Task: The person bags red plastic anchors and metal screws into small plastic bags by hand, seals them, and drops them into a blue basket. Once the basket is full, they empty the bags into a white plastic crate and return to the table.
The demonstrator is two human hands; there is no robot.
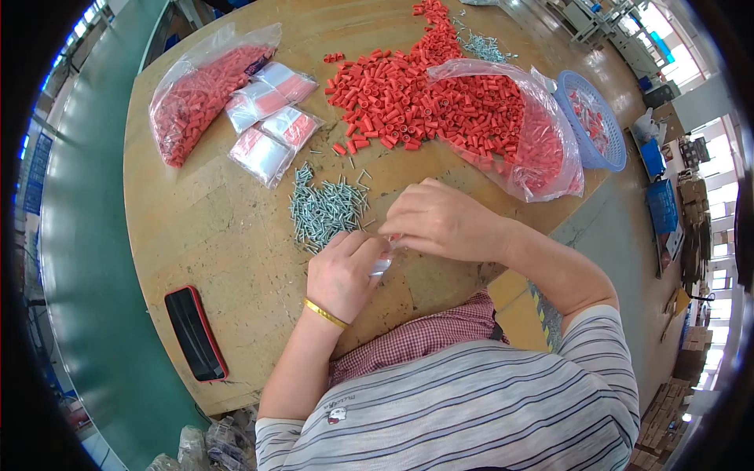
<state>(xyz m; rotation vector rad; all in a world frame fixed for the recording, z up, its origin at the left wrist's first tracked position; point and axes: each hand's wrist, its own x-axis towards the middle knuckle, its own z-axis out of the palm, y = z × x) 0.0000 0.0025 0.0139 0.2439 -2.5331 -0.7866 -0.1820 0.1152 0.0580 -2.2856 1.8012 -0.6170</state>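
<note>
My left hand (342,271), with a yellow band at its wrist, is closed on a small clear plastic bag (381,267). My right hand (444,221) pinches the upper end of the same bag, where a bit of red shows between the fingertips. The fingers hide most of the bag, so its contents cannot be made out. Just beyond my left hand lies a pile of small silvery screws (323,206). Farther back spreads a big heap of hollow red plastic caps (408,98).
Flat zip bags (271,145) lie left of the heap, near a large bag of red caps (200,98). Another large clear bag (572,169) lies right. A blue basket (611,157) stands at the right edge. A black phone (195,334) rests front left. More screws (487,49) lie behind.
</note>
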